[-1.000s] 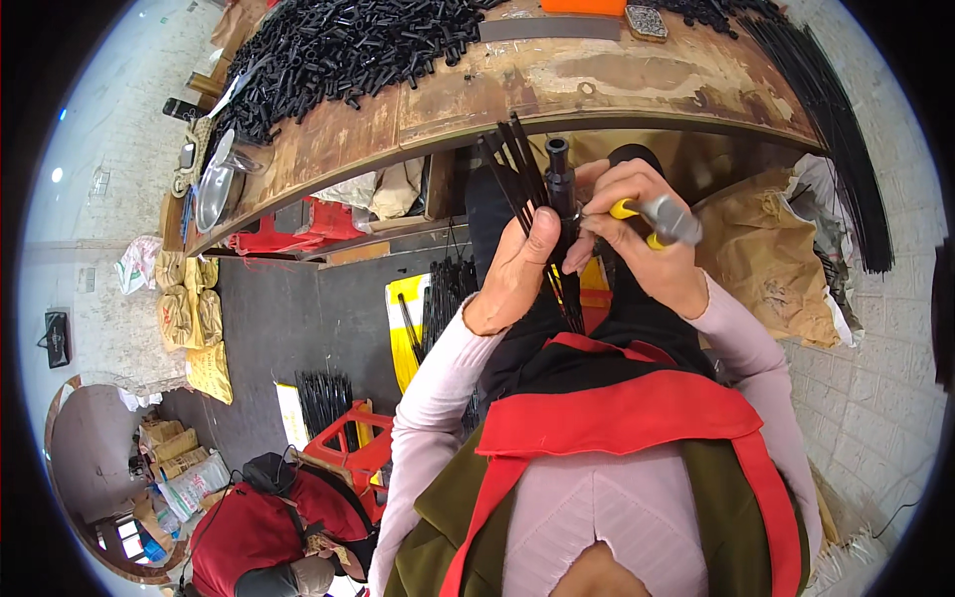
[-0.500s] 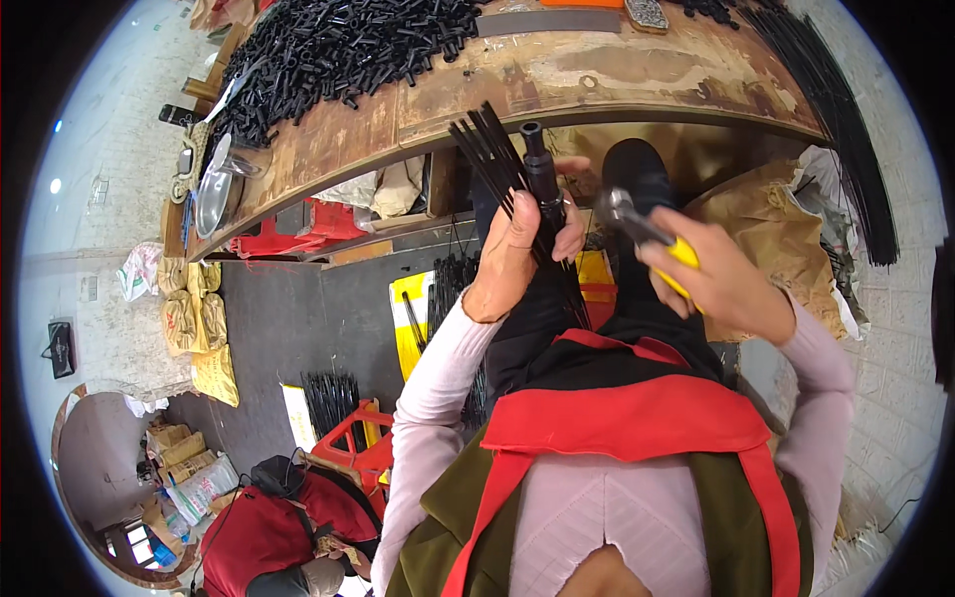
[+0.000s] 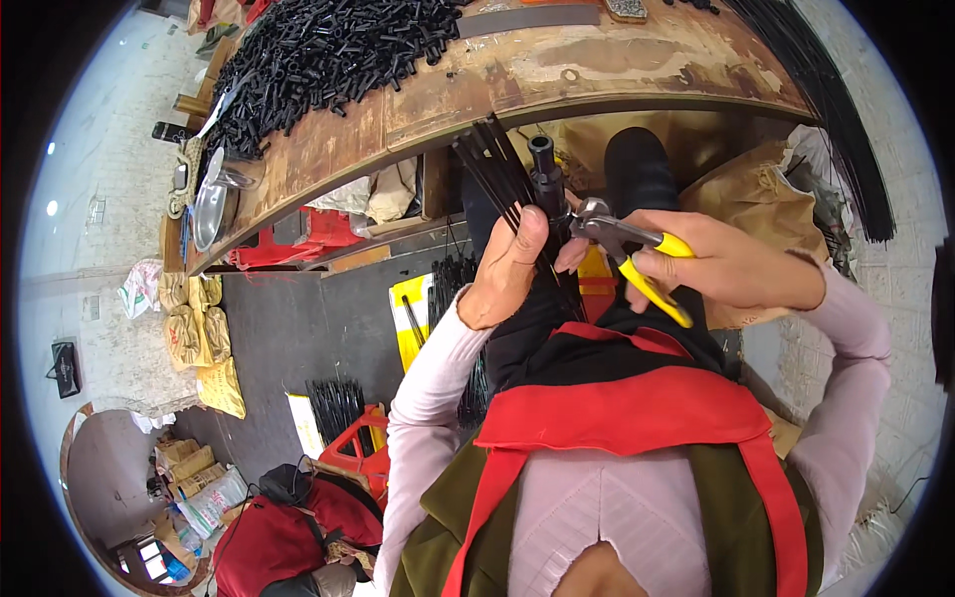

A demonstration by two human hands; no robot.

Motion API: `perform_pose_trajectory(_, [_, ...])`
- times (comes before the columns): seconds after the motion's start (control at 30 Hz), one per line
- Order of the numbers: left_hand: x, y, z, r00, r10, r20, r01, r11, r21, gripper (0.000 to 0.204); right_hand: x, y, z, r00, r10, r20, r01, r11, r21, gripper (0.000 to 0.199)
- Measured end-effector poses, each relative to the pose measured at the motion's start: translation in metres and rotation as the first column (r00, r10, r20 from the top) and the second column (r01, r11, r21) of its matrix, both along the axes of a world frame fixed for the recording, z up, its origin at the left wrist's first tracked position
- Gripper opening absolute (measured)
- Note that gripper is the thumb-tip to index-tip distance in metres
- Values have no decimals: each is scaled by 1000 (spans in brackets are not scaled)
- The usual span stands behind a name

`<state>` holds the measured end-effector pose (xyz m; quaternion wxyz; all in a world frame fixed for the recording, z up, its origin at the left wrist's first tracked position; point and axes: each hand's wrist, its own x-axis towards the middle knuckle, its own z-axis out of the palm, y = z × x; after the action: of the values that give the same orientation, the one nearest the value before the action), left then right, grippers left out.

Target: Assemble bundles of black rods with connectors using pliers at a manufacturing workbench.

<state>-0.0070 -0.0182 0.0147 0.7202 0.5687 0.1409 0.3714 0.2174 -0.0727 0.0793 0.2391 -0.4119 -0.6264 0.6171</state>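
Observation:
My left hand (image 3: 509, 261) is closed around a bundle of thin black rods (image 3: 489, 167) and a thicker black tubular part (image 3: 546, 179) that stands up beside them. The rods slant up toward the table edge, and some run down below the hand. In my right hand (image 3: 711, 257) is a pair of pliers (image 3: 652, 279) with yellow handles, the handles spread apart. The metal head of the pliers sits right at the tubular part, near my left fingertips. Whether the jaws grip anything there I cannot tell.
Beyond my hands is a worn wooden table (image 3: 557, 80) with a heap of short black tubes (image 3: 328, 60). Long black rods (image 3: 846, 139) hang off its right end. Brown paper (image 3: 736, 199) lies to the right. A person in red (image 3: 284, 542) is at lower left, near a red stool (image 3: 363, 448).
The pliers have moved left from beside the tubular part up to it, and their handles now show spread. My left hand still holds the rods and has shifted only slightly.

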Motion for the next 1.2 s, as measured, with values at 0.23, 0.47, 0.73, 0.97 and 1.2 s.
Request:
perform_pose_trajectory(0.23, [-5, -12, -2, 998, 58, -26, -57, 998, 16, 62, -7, 10, 40, 973, 189, 131, -132, 926, -354, 33])
perform_pose_trajectory(0.47, [-10, -8, -3, 998, 22, 61, -20, 999, -41, 62, -10, 13, 45, 940, 175, 293, -93, 958, -272, 27])
perform_pose_trajectory(0.73, [4, 8, -12, 998, -33, 56, 37, 996, -79, 59, 6, 24, 60, 866, 148, 478, -77, 983, -164, 24])
perform_pose_trajectory(0.97, [21, 29, -21, 983, 159, 96, -141, 975, -171, 53, 14, 56, 24, 882, 18, 470, -145, 960, 237, 20])
perform_pose_trajectory(1.2, [-82, 102, 4, 686, 728, -12, -711, 666, -228, 48, 111, 157, -76, 527, -625, 575, -65, 646, 761, 45])
